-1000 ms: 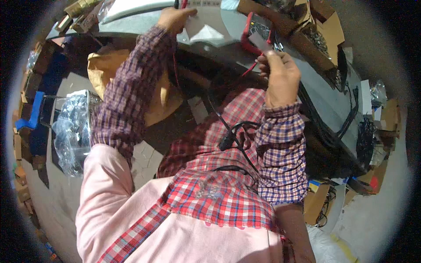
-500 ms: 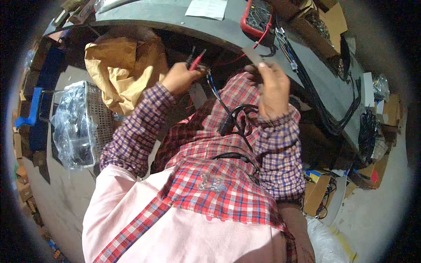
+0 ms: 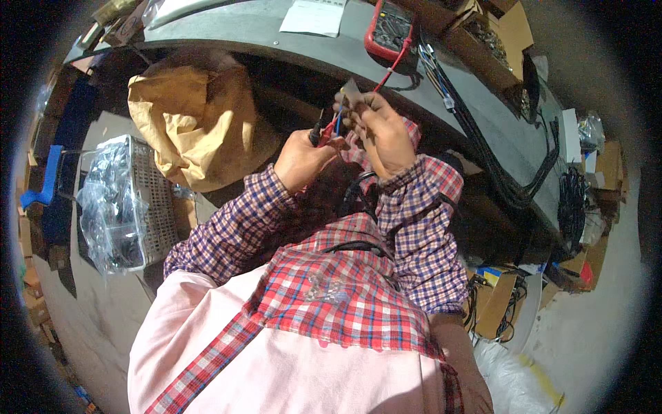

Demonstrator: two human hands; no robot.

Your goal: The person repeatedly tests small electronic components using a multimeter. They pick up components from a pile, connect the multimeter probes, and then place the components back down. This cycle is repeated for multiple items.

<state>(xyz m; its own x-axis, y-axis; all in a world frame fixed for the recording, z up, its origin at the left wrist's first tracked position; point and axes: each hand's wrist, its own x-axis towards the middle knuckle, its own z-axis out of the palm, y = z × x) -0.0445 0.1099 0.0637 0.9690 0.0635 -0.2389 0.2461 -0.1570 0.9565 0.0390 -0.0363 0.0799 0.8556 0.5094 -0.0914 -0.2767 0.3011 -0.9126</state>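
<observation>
My left hand [image 3: 302,161] is closed around the multimeter probes; a black probe [image 3: 315,134] and a red probe [image 3: 327,131] stick up from its fingers. Close beside it, my right hand [image 3: 387,138] pinches a small flat greyish piece [image 3: 352,90]. A thin blue wire [image 3: 338,119] rises between the two hands; my fingers hide where it is held. Below them a black cable [image 3: 357,188] hangs over my lap. From the red multimeter [image 3: 389,31] on the bench, a red lead [image 3: 387,77] runs down behind my right hand.
On the grey bench [image 3: 234,29] lie a paper sheet [image 3: 312,16] and a bundle of black cables [image 3: 483,148]. A brown cloth [image 3: 183,127] hangs at the left, near a white basket [image 3: 153,200] with clear plastic bags. Cardboard boxes [image 3: 496,303] stand at the right.
My right hand has moved left and lower, bringing the flat piece close to the probes. My left hand has shifted right and down, still holding the probes.
</observation>
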